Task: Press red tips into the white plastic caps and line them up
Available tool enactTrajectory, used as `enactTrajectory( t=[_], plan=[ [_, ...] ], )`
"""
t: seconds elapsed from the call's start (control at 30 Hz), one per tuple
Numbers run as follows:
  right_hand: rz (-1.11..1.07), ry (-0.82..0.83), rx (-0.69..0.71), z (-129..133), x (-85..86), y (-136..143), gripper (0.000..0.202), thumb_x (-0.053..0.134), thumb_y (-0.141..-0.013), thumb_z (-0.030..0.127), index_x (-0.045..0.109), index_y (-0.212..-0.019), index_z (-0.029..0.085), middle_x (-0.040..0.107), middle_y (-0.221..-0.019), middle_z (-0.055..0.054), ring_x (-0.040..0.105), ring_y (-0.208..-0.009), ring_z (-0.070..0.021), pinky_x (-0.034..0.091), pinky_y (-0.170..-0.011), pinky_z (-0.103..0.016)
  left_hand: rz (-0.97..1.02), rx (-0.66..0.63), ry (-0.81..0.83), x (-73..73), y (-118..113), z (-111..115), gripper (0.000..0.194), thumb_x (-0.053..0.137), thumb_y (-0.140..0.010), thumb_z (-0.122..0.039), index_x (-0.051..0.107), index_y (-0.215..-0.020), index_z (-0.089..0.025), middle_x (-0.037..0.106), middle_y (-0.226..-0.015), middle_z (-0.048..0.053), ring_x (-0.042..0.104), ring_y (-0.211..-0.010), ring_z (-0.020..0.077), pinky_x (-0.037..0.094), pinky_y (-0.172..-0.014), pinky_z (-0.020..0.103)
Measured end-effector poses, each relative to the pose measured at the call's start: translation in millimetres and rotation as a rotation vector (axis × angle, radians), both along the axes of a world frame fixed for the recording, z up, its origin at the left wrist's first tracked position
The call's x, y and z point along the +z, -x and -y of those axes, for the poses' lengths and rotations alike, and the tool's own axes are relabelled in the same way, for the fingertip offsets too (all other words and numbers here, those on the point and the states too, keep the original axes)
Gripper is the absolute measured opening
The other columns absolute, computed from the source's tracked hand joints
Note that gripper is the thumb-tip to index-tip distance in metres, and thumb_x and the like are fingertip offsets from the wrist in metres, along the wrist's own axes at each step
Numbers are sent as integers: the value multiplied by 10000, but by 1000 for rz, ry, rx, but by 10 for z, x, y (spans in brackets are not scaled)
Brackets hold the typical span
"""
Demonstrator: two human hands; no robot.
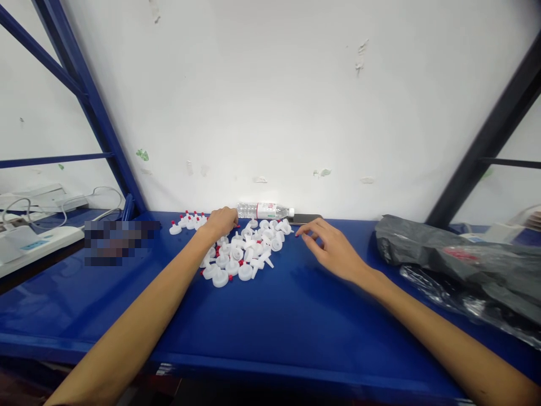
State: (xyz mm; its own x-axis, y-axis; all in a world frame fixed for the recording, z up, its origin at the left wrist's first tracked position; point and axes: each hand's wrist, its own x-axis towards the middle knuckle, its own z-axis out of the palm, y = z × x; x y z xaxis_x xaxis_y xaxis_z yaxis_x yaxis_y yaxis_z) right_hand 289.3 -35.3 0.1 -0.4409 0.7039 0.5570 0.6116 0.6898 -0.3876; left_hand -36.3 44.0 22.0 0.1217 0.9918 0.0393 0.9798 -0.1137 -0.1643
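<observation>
A pile of white plastic nozzle caps [236,254], some with small red tips, lies on the blue table [270,327]. My left hand [222,221] is at the pile's back left, its fingers curled down and mostly hidden; a red tip shows beside them. To the right of the pile, my right hand [327,242] has its thumb and forefinger close around a small red tip [297,235]. Further left, a smaller group of white caps with red tips [190,221] stands upright.
A clear plastic bottle [266,211] lies against the wall, with a dark flat object [307,218] beside it. Grey plastic bags [456,259] cover the right side. At the left are a white device [38,245], cables and a blue frame post [101,118].
</observation>
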Motion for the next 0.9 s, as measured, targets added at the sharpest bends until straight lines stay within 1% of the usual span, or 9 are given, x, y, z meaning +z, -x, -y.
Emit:
enactTrajectory(
  t=[0.1, 0.2, 0.27, 0.33, 0.47, 0.63, 0.73, 0.83, 0.9],
  plan=[
    [81, -13, 65, 110, 6, 103, 291, 472, -1014, 299, 624, -1262, 293, 627, -1201, -64, 663, -876, -187, 556, -746, -342, 21, -16, 3, -2, -7, 5, 364, 616, -958, -359, 598, -1268, -170, 621, -1267, 103, 638, -1078, 234, 559, -903, 448],
    [220, -70, 185, 239, -2, 231, 416, 462, -1024, 316, 508, -1436, 337, 568, -1344, -84, 600, -1155, -253, 531, -953, -440, 42, -45, 16, 8, -10, 16, 358, 614, -960, -359, 601, -1264, -171, 622, -1268, 103, 637, -1080, 233, 558, -906, 447],
    [296, -75, 272, 303, -17, 294, 453, 457, -1028, 309, 462, -1481, 333, 529, -1405, -93, 543, -1247, -269, 492, -1028, -475, 53, -64, 32, 19, -9, 19, 349, 612, -961, -359, 606, -1256, -173, 626, -1260, 100, 640, -1072, 229, 560, -901, 441],
    [322, -59, 314, 336, -32, 324, 414, 451, -1033, 304, 509, -1443, 312, 530, -1398, -98, 548, -1234, -261, 485, -1040, -470, 61, -77, 51, 30, -8, 19, 341, 611, -962, -360, 610, -1247, -172, 632, -1246, 98, 644, -1059, 225, 562, -894, 434],
    [274, -34, 299, 332, -42, 311, 286, 471, -1027, 296, 627, -1265, 271, 573, -1289, -99, 587, -1145, -242, 511, -995, -436, 73, -91, 71, 38, -10, 16, 335, 612, -961, -358, 614, -1239, -171, 637, -1236, 96, 646, -1051, 222, 564, -889, 431],
    [262, -31, 283, 322, -41, 321, 409, 475, -1027, 305, 487, -1435, 292, 544, -1358, -96, 545, -1213, -255, 481, -1037, -459, 86, -93, 35, 34, -39, 38, 342, 611, -962, -367, 610, -1239, -166, 639, -1226, 94, 649, -1036, 215, 566, -881, 429],
    [297, -22, 307, 324, -56, 338, 391, 484, -1024, 311, 512, -1413, 288, 548, -1364, -93, 553, -1209, -258, 480, -1037, -460, 102, -90, -37, 50, -73, 66, 252, 611, -954, -348, 668, -1111, -160, 682, -1128, 86, 663, -991, 216, 555, -874, 410],
    [267, -18, 302, 313, -64, 328, 258, 503, -1012, 268, 611, -1246, 259, 597, -1265, -84, 599, -1120, -234, 503, -988, -419, 138, -92, -145, 97, -120, 111, 139, 604, -895, -259, 712, -918, -174, 729, -1000, 95, 681, -956, 250, 528, -850, 363],
    [252, -7, 294, 297, -64, 311, 188, 509, -1008, 248, 635, -1147, 250, 619, -1215, -74, 620, -1077, -224, 514, -949, -392, 177, -108, -211, 144, -159, 151, 136, 594, -849, -233, 714, -887, -182, 745, -971, 97, 687, -938, 264, 519, -815, 344]
  ],
)
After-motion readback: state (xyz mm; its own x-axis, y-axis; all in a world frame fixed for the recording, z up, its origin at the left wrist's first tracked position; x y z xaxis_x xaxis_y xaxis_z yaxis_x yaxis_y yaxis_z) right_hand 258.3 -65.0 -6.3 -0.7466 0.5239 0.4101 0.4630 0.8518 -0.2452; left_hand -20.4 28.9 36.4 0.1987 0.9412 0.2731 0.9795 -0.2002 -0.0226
